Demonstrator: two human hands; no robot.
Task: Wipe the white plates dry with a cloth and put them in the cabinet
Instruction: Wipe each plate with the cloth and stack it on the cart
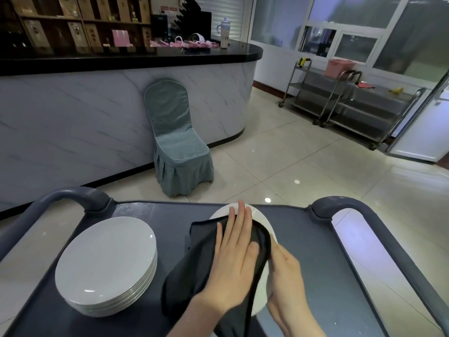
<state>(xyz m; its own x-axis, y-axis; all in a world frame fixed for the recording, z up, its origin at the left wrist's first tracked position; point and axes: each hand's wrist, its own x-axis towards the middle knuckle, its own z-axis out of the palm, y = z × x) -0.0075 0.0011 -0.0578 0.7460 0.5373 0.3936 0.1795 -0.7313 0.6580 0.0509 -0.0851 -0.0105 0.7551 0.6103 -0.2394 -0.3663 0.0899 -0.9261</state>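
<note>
A white plate (260, 216) is held over the cart top, mostly covered by a dark grey cloth (194, 268). My left hand (233, 259) lies flat on the cloth with straight fingers, pressing it against the plate. My right hand (286, 271) grips the plate's right rim from the side and below, thumb on the edge. A stack of several white plates (104, 266) sits on the left part of the cart. No cabinet can be picked out.
The dark blue cart (323, 263) has raised handles at the far left and far right corners. Ahead stand a teal covered chair (179, 152) and a marble-fronted counter (73, 122). Steel trolleys (349, 103) line the right wall.
</note>
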